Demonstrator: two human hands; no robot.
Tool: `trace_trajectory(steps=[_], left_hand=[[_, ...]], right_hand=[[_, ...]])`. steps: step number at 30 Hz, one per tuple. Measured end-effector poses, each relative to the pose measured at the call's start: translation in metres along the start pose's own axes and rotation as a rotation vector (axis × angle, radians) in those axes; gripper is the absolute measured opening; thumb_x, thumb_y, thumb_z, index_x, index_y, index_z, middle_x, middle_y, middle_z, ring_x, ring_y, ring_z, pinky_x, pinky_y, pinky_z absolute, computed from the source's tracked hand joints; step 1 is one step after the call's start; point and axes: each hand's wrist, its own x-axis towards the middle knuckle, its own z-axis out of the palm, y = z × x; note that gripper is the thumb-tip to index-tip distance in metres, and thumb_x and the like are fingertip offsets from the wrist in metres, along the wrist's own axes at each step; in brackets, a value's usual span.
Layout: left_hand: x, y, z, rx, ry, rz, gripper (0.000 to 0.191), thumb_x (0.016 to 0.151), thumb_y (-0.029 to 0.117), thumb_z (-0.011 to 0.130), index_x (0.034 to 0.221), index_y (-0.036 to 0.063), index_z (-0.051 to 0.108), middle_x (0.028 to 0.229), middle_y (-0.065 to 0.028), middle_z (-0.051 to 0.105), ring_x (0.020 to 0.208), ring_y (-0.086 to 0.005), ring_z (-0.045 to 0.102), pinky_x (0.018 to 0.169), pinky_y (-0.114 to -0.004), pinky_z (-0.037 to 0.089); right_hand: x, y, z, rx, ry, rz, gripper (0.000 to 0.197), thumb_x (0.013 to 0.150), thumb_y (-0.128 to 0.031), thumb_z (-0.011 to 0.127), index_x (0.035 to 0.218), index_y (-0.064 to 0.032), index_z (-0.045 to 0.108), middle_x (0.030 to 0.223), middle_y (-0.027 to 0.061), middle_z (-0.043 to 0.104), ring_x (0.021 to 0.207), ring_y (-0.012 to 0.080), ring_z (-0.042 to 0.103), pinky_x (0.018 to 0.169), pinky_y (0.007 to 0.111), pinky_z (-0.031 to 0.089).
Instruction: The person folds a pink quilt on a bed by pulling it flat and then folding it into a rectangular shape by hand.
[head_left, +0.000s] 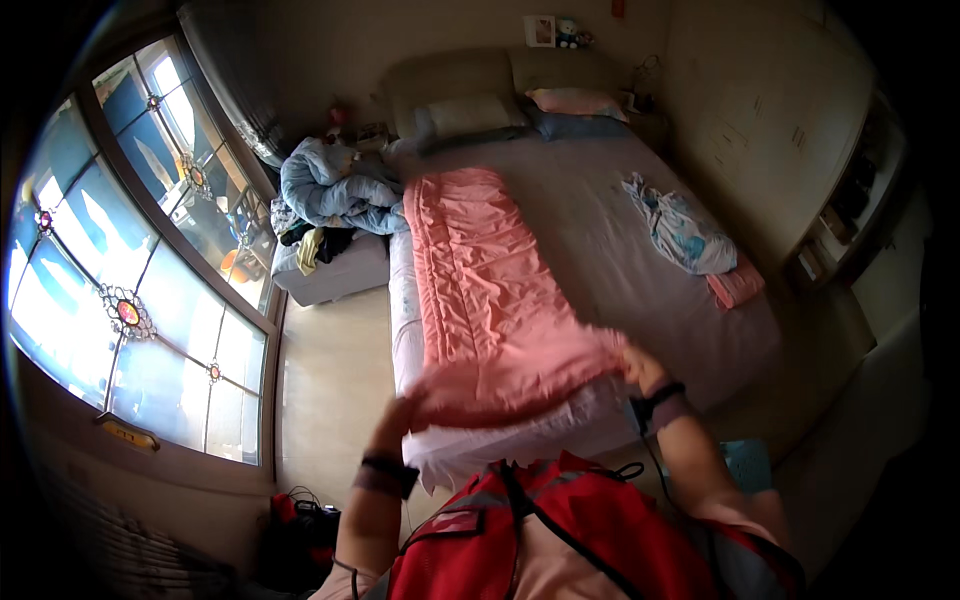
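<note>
A pink quilt lies lengthwise along the left part of the bed, wrinkled and folded into a long strip. Its near end is lifted a little above the foot of the mattress. My left hand grips the near left corner, partly blurred. At the near right corner, my right hand is closed on the quilt's edge. Under the quilt spreads a pale mauve bed sheet, which hangs over the foot of the bed.
A blue comforter and clothes lie on a grey bench left of the bed. A crumpled white-and-blue cloth rests by a folded pink cloth. Pillows lie at the headboard. Glazed doors stand left; a wardrobe stands right.
</note>
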Motion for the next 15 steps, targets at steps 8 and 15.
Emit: trace_trajectory(steps=[8, 15], left_hand=[[-0.075, 0.045, 0.01, -0.114, 0.082, 0.229, 0.028, 0.084, 0.02, 0.063, 0.098, -0.0035, 0.059, 0.079, -0.007, 0.062, 0.063, -0.0136, 0.059, 0.054, -0.027, 0.048], [-0.111, -0.052, 0.003, -0.123, 0.016, -0.201, 0.032, 0.083, 0.019, 0.064, 0.098, -0.0082, 0.06, 0.083, -0.008, 0.064, 0.067, -0.0127, 0.06, 0.058, -0.025, 0.049]], right_hand=[[-0.062, -0.025, 0.01, 0.307, 0.314, 0.054, 0.043, 0.086, -0.009, 0.053, 0.128, -0.005, 0.043, 0.112, 0.0113, 0.058, 0.075, 0.0222, 0.061, 0.047, 0.03, 0.045], [-0.089, 0.068, -0.015, 0.276, 0.31, 0.347, 0.021, 0.076, -0.007, 0.064, 0.094, -0.0101, 0.053, 0.071, 0.0071, 0.057, 0.053, 0.019, 0.055, 0.043, 0.034, 0.047]])
